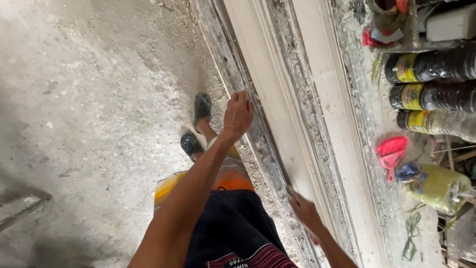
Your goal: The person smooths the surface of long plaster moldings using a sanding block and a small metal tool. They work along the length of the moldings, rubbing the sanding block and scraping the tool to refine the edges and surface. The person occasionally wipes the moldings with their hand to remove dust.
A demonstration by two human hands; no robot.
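I am seeing the fingers of the left hand (238,113) curled and pressed together over the near edge of a long white moulded wooden frame (277,114), gripping it. The right hand (303,211) is resting lower on the same edge, fingers flat and close together against the wood; motion blur is keeping me from telling whether they are wrapping it. The frame is lying directly under both sets of fingers, its long axis running from the top centre of the view down to the lower right. The right hand is sitting nearer the camera, the left farther along. Both frame ends are cut off. Beyond it, dark plastic bottles (436,82) are lying on a dusty ledge. My sandalled feet (197,126) are standing on the concrete floor (89,109).
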